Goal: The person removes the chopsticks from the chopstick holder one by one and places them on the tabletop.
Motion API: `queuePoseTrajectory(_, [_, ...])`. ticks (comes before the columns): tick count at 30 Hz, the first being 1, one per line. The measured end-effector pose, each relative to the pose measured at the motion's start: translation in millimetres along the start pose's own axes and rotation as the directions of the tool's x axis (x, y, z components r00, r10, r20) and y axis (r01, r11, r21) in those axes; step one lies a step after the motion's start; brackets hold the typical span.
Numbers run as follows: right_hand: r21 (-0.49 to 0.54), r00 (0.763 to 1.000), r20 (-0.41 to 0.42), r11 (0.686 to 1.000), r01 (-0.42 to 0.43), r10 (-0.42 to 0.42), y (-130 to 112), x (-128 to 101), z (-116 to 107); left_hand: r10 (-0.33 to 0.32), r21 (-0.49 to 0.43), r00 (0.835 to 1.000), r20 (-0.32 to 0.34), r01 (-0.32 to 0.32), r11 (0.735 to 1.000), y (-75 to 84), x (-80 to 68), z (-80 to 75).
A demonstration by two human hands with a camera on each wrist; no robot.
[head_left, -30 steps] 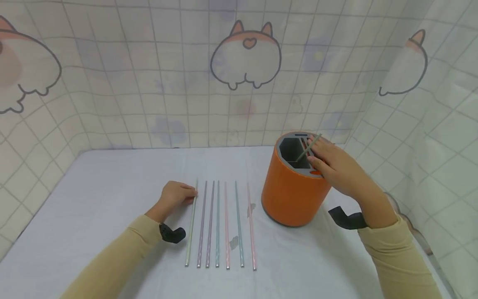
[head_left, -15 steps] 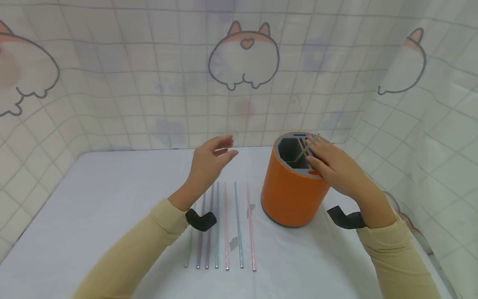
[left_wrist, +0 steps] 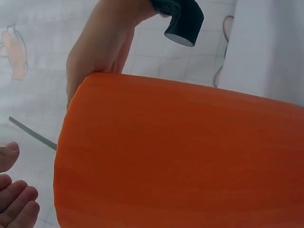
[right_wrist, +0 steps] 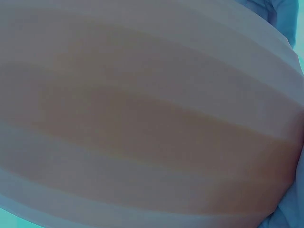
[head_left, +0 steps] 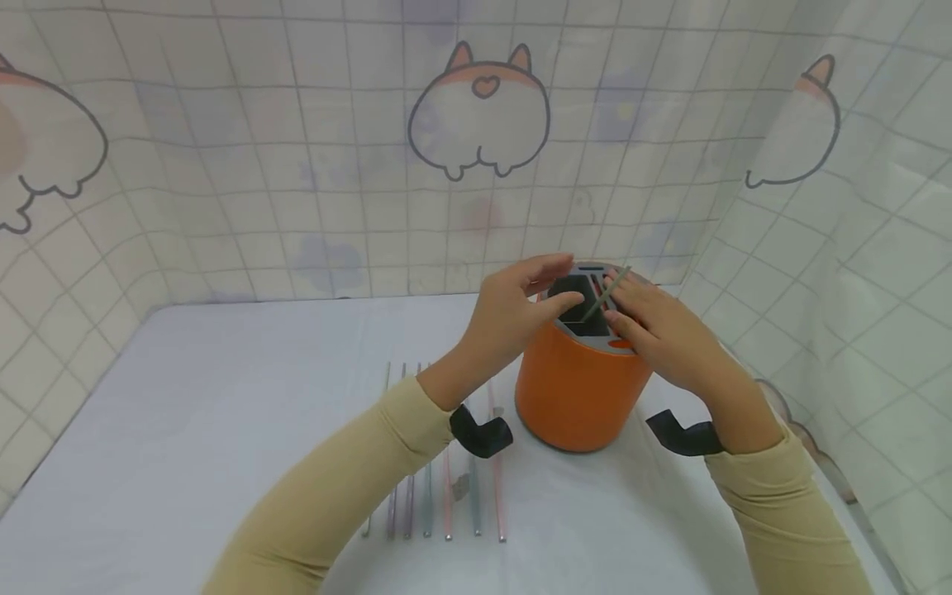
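Note:
An orange cylindrical utensil holder (head_left: 583,397) with a grey, compartmented top stands upright on the table. A pale green chopstick (head_left: 608,292) leans out of its main opening. My right hand (head_left: 665,335) rests over the right side of the rim, fingers and thumb laid on the top. My left hand (head_left: 513,302) hovers at the left of the opening, thumb and fingers apart with nothing between them. The left wrist view shows the holder's side large, my left fingertips (left_wrist: 19,202) apart from the chopstick. Only the blurred holder side (right_wrist: 142,118) fills the right wrist view.
Several pastel chopsticks lie side by side on the white tablecloth (head_left: 223,397), a pink chopstick (head_left: 498,504) nearest the holder; my left arm covers their middles. Behind stands a checked curtain (head_left: 335,207) with dog drawings, and it continues along the right side.
My left hand has let go of the green chopstick on the table, risen and travelled right to the holder's opening. The right hand stays on the rim.

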State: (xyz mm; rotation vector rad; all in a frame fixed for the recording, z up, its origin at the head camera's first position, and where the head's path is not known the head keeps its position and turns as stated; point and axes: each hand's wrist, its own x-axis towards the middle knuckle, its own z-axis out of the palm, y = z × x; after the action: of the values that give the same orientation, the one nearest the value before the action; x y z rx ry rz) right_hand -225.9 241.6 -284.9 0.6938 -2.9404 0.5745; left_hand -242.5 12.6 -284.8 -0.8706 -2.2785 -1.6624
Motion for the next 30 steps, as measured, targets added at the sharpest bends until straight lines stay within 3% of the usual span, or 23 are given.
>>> queuePoseTrajectory(18, [0.029,0.999,-0.039,0.999,0.016,-0.015,-1.0,0.4,1.8,0.002,-0.057,0.999,0.035,0.000,0.998,3.1,17.6,31.0])
queuePoseTrajectory(24, [0.010,0.999,-0.042,1.000,0.015,-0.014,-0.3,0.0,2.0,0.005,-0.020,0.999,0.037,-0.005,1.000,5.1,19.0,34.6])
queuePoseTrajectory(30, [-0.020,1.000,-0.012,1.000,-0.002,0.002,-1.1,-1.2,0.1,0.030,-0.076,0.999,-0.017,-0.031,0.997,7.6,20.3,29.1])
